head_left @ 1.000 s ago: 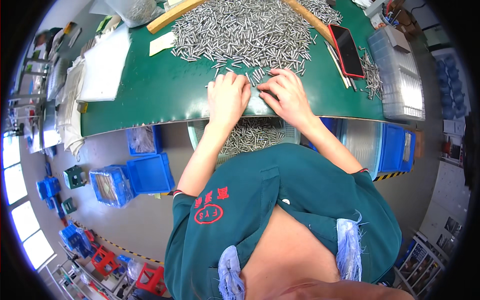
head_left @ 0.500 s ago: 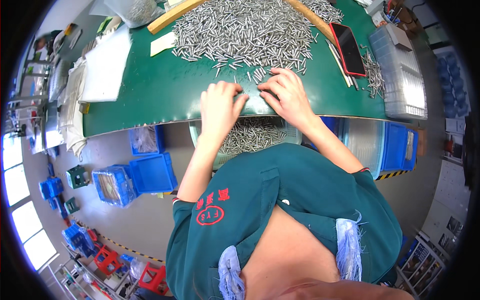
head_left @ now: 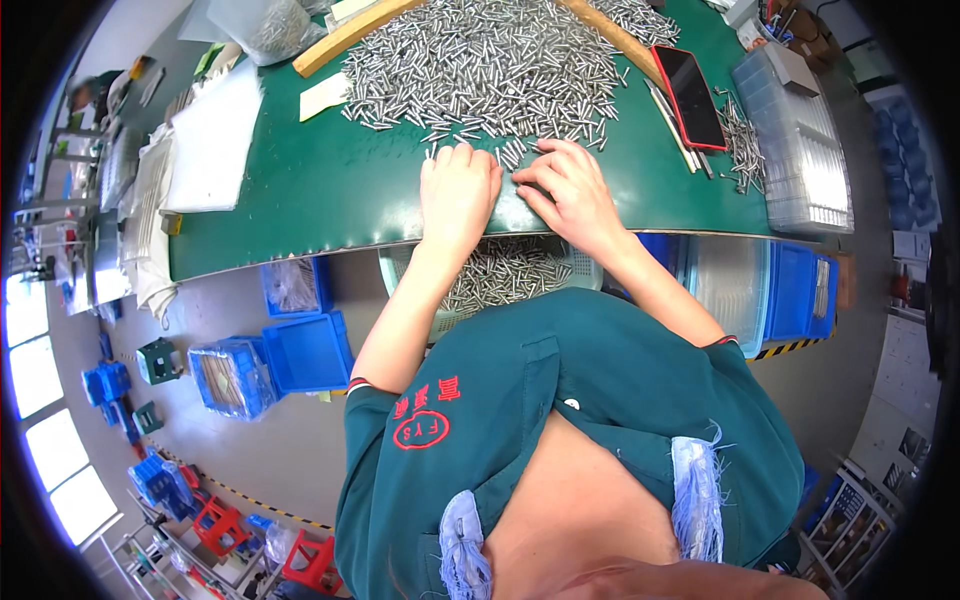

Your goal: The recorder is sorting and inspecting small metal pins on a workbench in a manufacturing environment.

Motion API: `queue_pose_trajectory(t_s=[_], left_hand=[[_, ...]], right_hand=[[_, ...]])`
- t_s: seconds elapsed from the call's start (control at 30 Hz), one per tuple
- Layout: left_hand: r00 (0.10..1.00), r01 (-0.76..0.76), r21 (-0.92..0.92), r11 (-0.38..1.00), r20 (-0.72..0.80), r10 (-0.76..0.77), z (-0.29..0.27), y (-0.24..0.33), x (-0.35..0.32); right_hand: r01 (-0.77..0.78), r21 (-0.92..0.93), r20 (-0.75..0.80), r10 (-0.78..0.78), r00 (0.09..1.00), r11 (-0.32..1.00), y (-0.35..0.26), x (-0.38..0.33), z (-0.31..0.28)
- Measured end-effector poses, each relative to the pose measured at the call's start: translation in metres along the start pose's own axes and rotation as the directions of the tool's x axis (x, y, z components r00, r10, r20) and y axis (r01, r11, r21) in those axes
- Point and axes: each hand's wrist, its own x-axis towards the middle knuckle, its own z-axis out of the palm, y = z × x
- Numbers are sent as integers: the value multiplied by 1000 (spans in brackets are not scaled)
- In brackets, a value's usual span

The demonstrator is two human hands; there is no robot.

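Across the green tabletop (head_left: 330, 190), a metal-pin pile (head_left: 480, 75) spreads toward the far edge. Nearer the front edge, left hand (head_left: 460, 195) and right hand (head_left: 572, 190) curl loosely; any grip is unclear. Light, low touches should best separate the small pin cluster (head_left: 511, 153) between them.

Short silvery metal pins (head_left: 480, 75) lie heaped at all angles beyond the left hand (head_left: 458, 198) and the right hand (head_left: 570, 192), with a few slanting side by side just ahead of the gap between the hands and more piled lower, behind both.
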Motion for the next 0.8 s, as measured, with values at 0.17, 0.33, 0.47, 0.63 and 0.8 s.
queue_pose_trajectory(t_s=[0.17,0.33,0.47,0.63,0.8], left_hand=[[999,42,-61,997,32,-40,-23,-16,0],[868,464,45,885,-225,-443,-62,-111,-14],[833,528,340,778,-384,-398,-82,-169,-41],[896,373,168,912,-320,-307,-76,-133,-30],[997,-37,-193,980,-73,24,-32,-27,-16]], right_hand=[[-29,15,5,29,1000,999,0,0,-1],[-14,26,-2,14,1000,1000,3,-1,-2],[-6,20,0,6,1000,1000,4,0,-1],[-103,-28,-9,103,995,994,4,0,-7],[-95,-75,-50,91,995,993,4,1,-9]])
